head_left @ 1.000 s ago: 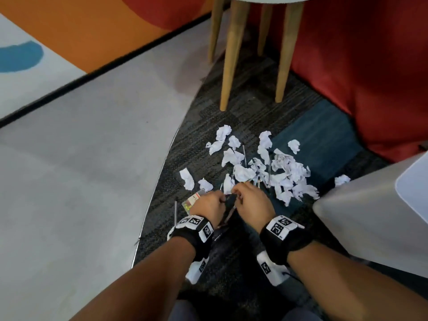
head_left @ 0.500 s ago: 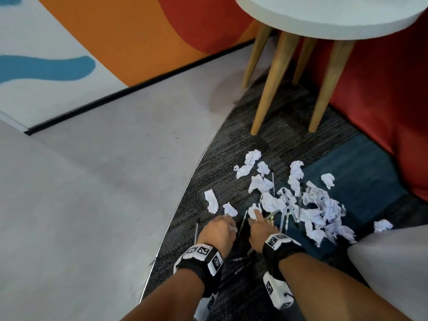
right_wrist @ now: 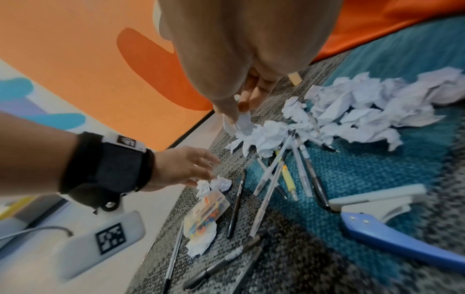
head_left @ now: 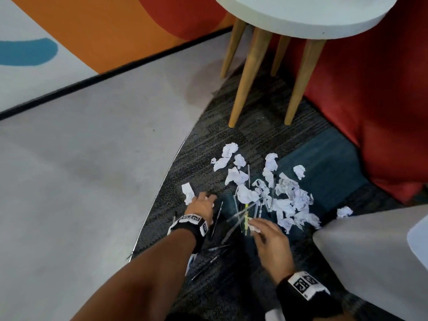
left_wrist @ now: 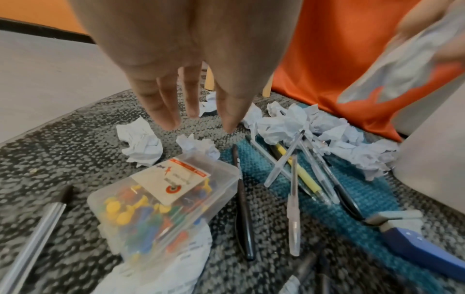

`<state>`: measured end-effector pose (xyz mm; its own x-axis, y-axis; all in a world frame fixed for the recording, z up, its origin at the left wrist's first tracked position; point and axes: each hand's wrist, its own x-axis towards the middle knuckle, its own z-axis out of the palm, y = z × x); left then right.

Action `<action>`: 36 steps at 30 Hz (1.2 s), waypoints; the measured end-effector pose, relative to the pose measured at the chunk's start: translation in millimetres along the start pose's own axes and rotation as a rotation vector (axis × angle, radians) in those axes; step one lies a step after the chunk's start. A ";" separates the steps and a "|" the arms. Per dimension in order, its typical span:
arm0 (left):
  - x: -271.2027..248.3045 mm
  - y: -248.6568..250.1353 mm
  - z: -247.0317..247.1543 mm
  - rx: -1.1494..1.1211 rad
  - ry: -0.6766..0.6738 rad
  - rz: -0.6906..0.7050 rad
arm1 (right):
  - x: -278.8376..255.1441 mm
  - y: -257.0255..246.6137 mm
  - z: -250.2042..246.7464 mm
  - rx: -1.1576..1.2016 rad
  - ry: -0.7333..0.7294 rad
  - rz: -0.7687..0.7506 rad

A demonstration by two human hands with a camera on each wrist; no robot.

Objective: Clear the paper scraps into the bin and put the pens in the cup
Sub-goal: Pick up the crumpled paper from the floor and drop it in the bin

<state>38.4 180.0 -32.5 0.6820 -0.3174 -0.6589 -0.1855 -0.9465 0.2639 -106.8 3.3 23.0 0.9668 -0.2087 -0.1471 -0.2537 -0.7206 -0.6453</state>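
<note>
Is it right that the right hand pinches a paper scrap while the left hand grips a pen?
Not quite. The left hand grips nothing: the left wrist view shows its fingers straight above the carpet. The right hand does pinch a paper scrap.

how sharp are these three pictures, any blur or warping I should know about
Head view: mostly sharp, the right hand slightly smeared; table legs splay from the wide lens. Left wrist view: the pin box and pens are fairly crisp, the paper scrap at top right motion-blurred, edges soft. Right wrist view: strong fisheye bend, the stapler and lower corners smeared.
</note>
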 end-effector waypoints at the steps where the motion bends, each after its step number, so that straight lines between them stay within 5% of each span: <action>1: 5.2 1.2 0.2 0.054 -0.051 0.012 | -4.3 2.4 -5.7 0.018 0.007 0.021; 4: 20.7 10.7 9.4 0.166 -0.182 0.018 | -11.5 6.9 -14.4 0.057 -0.037 0.111; 10: 26.0 23.1 7.8 0.221 -0.123 -0.030 | -21.6 6.0 -22.9 0.119 -0.057 0.115; 16: 10.0 31.7 -18.1 0.171 -0.087 -0.004 | -19.3 -2.0 -71.1 0.200 0.146 0.115; 24: -72.5 160.5 -79.1 -0.096 0.200 0.316 | -32.8 -9.0 -187.6 0.293 0.494 0.217; 31: -134.4 301.1 -112.5 -0.275 0.262 0.638 | -52.4 30.9 -255.9 0.304 0.798 0.355; 36: -156.6 356.9 -95.3 -0.255 0.215 0.779 | -61.9 79.1 -262.6 0.166 0.739 0.505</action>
<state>-67.2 -102.6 232.0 0.5503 -0.8310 -0.0812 -0.5107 -0.4119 0.7546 -194.3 -214.4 177.9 0.4630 -0.8855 0.0393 -0.5794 -0.3359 -0.7426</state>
